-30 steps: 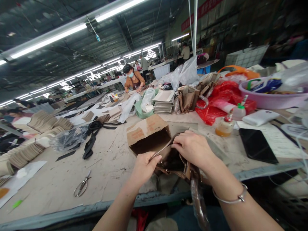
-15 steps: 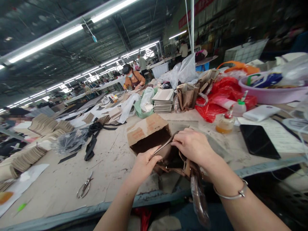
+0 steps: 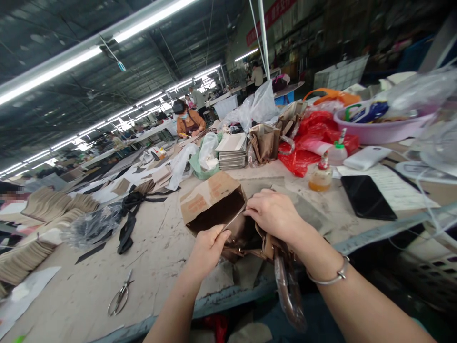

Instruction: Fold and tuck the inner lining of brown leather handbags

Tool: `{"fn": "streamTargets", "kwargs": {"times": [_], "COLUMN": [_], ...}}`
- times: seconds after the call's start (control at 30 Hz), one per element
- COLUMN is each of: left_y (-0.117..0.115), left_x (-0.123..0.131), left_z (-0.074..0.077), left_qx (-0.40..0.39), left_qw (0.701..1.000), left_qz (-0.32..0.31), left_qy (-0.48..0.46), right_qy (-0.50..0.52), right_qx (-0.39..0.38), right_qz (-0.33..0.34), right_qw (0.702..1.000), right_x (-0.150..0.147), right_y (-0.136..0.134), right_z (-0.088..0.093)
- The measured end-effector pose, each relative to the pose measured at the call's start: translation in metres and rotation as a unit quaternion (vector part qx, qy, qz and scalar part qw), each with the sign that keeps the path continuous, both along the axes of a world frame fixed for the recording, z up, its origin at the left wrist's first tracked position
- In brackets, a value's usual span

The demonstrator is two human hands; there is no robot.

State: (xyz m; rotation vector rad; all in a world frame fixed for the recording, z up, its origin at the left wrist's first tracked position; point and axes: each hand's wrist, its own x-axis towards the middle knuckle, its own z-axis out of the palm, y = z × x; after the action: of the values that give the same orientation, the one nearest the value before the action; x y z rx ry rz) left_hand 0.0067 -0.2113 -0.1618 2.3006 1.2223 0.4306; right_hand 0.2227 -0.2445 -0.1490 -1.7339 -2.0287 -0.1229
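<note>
A brown handbag (image 3: 246, 243) lies at the table's front edge, its mouth spread toward me. My left hand (image 3: 208, 245) pinches the bag's upper rim between thumb and fingers. Farther right along the same rim, my right hand (image 3: 273, 214) grips the edge with bent fingers, and the stretch between the two hands is pulled straight. A plastic-wrapped handle (image 3: 288, 295) hangs from the bag over the table edge. Right behind the bag sits an open cardboard box (image 3: 210, 195), its dark opening facing me. The bag's inside is partly hidden by my hands.
Scissors (image 3: 120, 294) lie at the left front. A black phone (image 3: 368, 197), a glue bottle (image 3: 320, 177) and a purple basin (image 3: 385, 128) stand on the right. Stacked panels (image 3: 231, 151) and another brown bag (image 3: 264, 143) are behind the box. A co-worker (image 3: 189, 119) sits farther back.
The whole view has shifted, so the table's things appear farther left. Both hands keep hold of the bag's rim; the rim between them now looks straighter and my right fingers sit slightly closer to the left.
</note>
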Motion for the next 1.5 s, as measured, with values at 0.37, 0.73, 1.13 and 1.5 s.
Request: {"fn": "streamTargets", "kwargs": {"times": [0.37,0.73,1.13,1.5], "left_y": [-0.002,-0.003,0.008,0.003], "left_x": [0.003,0.004,0.011,0.032], "left_z": [0.003,0.015,0.026,0.058], "left_qx": [-0.018,-0.032,0.090,0.004], "left_qw": [1.000,0.997,0.985,0.983], "left_qz": [0.011,-0.044,-0.046,-0.133], "left_qy": [0.000,0.049,0.138,0.127], "right_qy": [0.018,0.018,0.030,0.028], "right_qx": [-0.009,-0.001,0.005,-0.008], "right_qz": [-0.017,0.008,0.009,0.010], "right_qw": [1.000,1.000,1.000,1.000], "right_x": [-0.001,0.001,0.000,0.001], "right_y": [0.000,0.000,0.001,0.001], "right_z": [0.001,0.002,0.001,0.002]}}
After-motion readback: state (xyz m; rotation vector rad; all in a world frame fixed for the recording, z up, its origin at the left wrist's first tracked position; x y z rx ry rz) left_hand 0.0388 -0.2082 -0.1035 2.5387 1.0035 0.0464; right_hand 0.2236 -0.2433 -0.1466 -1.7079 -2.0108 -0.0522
